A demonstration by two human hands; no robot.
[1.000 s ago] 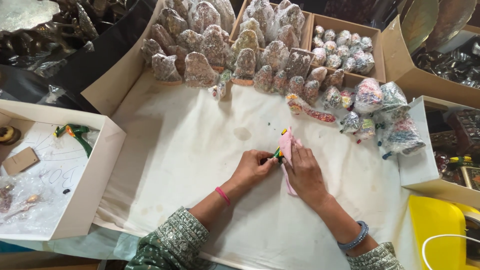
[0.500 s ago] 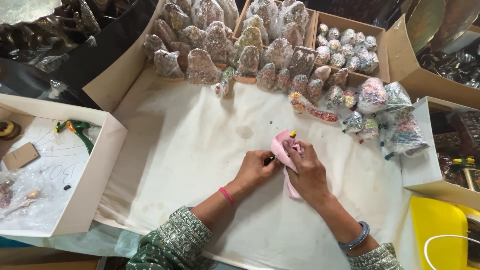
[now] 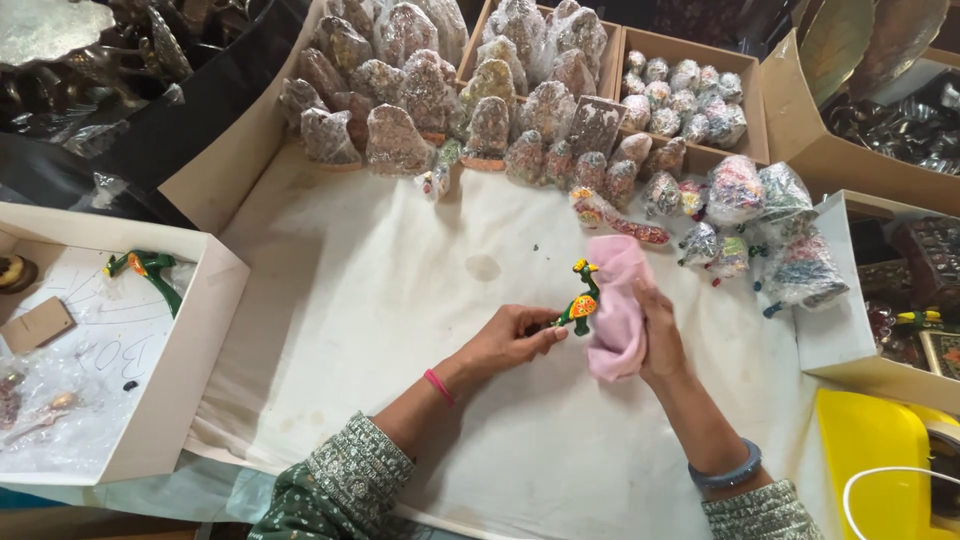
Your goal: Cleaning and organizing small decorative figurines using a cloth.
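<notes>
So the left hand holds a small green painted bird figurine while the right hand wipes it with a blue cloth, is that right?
Not quite: the cloth is pink, not blue. The head view shows the left hand holding the green bird figurine and the right hand pressing that cloth against it.

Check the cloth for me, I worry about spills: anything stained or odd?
Yes: a small darker stain marks the white cloth left of the green painted figurine. Nothing looks spilled or broken.
</notes>
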